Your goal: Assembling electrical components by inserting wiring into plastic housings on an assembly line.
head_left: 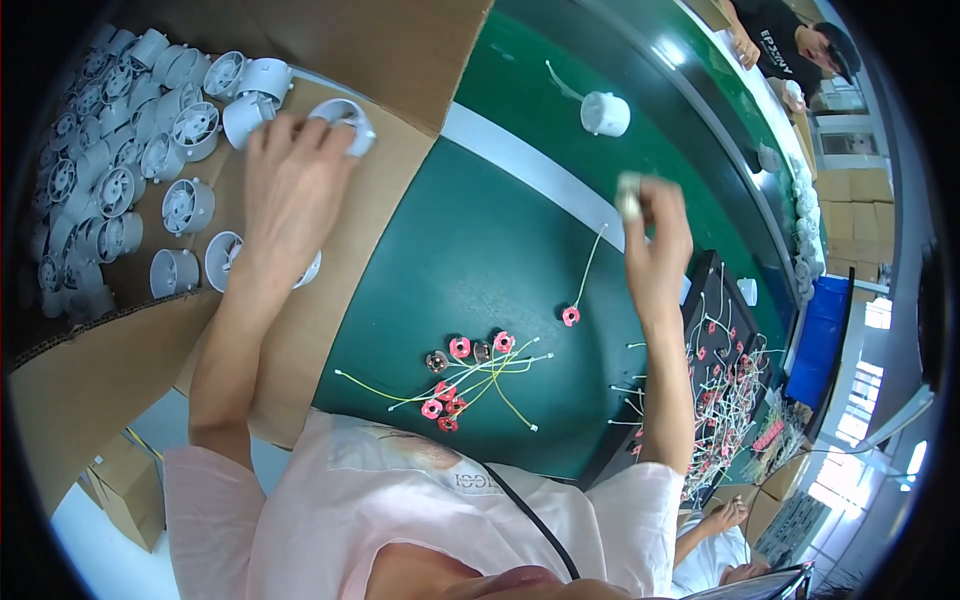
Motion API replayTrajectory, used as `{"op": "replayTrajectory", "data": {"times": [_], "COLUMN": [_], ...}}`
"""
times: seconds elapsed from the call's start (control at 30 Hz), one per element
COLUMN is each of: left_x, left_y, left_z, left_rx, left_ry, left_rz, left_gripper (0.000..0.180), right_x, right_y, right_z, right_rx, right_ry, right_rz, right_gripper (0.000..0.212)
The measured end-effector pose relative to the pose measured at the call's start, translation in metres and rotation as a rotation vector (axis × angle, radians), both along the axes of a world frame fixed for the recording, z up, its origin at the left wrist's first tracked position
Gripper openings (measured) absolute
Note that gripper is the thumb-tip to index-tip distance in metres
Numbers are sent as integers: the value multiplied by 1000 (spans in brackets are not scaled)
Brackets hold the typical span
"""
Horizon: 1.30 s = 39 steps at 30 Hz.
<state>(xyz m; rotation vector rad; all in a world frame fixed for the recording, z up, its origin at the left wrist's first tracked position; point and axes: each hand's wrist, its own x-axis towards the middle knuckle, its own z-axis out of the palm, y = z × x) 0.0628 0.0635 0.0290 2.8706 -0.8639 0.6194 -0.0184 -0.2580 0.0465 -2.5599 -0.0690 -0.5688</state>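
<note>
On the left, my left hand [295, 185] reaches over the cardboard flap, its fingers curled on the rim of a white round plastic fan housing [354, 118]. More white housings [190, 205] lie beside and beneath that arm. My right hand [660, 235] is raised over the right side of the green table, fingers bent together. A small pale yellowish thing [628, 196] shows at its fingertips, too blurred to name. Between my arms lie several small red motor coils [459, 347] with thin white and yellow wires. One coil [570, 316] lies apart, nearer my right hand.
A cardboard box [400, 160] full of white housings stands left. Beyond the table's pale edge strip, a green conveyor belt [530, 60] carries a white housing [605, 114] with a wire. A black tray [700, 300] of wired coils sits right. Two other people work nearby.
</note>
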Motion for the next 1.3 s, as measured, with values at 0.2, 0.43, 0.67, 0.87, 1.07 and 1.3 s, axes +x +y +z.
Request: {"op": "replayTrajectory", "data": {"times": [0.2, 0.43, 0.67, 0.87, 1.07, 1.3], "left_x": [-50, -63, -58, -59, -62, -62], "left_y": [-46, -59, -58, -56, -57, -54], "left_z": [4, -19, -14, -28, -22, -19], "left_rx": [-135, -405, -819, -990, -1049, -966], "left_ry": [238, 500, 1067, 1109, 1070, 909], "left_rz": [-338, -561, -447, -543, -388, -449], "left_gripper": [17, 31, 56, 64, 68, 74], "right_x": [-98, -86, -73, -56, -56, -58], "right_y": [16, 16, 30, 45, 60, 67], "right_z": [-7, -10, 28, 23, 14, 2], "right_rx": [-121, -113, 1004, 1276, 1237, 1187], "right_ry": [383, 294, 182, 100, 44, -2], "right_rz": [228, 233, 69, 233, 266, 247], "right_gripper": [28, 31, 25, 31, 33, 35]}}
